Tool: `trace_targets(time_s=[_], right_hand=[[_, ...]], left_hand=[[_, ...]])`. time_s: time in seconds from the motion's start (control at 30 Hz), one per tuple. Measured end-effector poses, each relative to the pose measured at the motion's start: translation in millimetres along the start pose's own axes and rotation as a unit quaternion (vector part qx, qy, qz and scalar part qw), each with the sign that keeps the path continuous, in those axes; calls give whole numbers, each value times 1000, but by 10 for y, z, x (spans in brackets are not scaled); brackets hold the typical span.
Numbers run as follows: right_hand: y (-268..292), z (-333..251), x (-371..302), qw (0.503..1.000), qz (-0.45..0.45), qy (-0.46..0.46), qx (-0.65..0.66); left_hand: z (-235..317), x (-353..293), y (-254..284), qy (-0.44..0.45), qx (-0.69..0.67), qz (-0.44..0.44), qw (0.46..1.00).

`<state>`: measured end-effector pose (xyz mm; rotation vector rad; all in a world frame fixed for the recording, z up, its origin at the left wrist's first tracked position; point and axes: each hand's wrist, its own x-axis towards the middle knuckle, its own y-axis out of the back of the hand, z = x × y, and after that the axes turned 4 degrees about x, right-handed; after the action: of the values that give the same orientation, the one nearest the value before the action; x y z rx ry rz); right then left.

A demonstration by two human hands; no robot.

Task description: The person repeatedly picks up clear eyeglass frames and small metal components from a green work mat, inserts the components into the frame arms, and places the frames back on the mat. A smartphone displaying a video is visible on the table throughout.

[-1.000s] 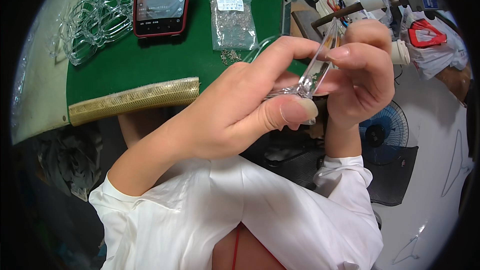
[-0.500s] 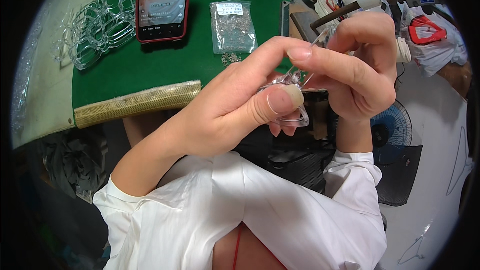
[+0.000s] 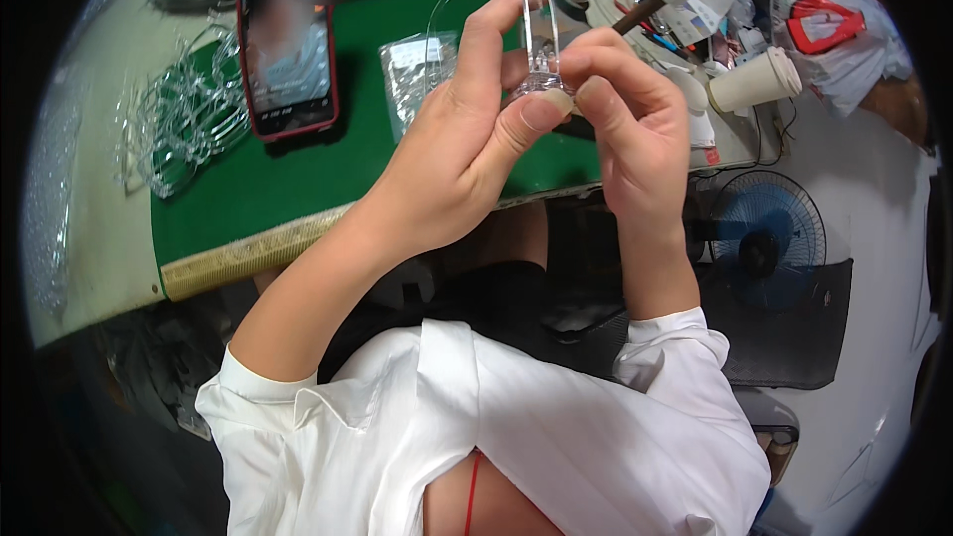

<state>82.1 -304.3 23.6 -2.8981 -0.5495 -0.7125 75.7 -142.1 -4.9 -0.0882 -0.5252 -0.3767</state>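
Past the tangled clear plastic (image 3: 194, 129) and phone (image 3: 288, 60), across to the left hand (image 3: 447, 149): pinching the clear frame (image 3: 541, 81) between thumb and fingers, now swung upright. Then to the right hand (image 3: 645, 119): now down at the frame's base, fingertips bunched, impossible to tell on what; both-handed work at one spot.

A: Hands?
B: Two: left hand (image 3: 452, 144), right hand (image 3: 640, 114).
A: Clear plastic piece (image 3: 541, 81)?
B: One held.
A: Next?
B: One phone (image 3: 290, 55), one green mat (image 3: 263, 194), one gold strip (image 3: 248, 256), one plastic packet (image 3: 402, 79).
A: Tangled clear heap (image 3: 194, 119)?
B: One, contents too jumbled to count.
A: Others?
B: One fan (image 3: 758, 252), one pale cup (image 3: 752, 81).
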Motion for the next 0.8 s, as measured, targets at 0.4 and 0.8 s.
trace_targets(time_s=[0.4, 0.8], right_hand=[[799, -126, 135, 993, 67, 6, -95], [1387, -141, 452, 980, 168, -22, -109]], left_hand=[[-102, 621, -297, -87, 453, -67, 885], [-335, 1162, -678, -146, 472, 12, 869]])
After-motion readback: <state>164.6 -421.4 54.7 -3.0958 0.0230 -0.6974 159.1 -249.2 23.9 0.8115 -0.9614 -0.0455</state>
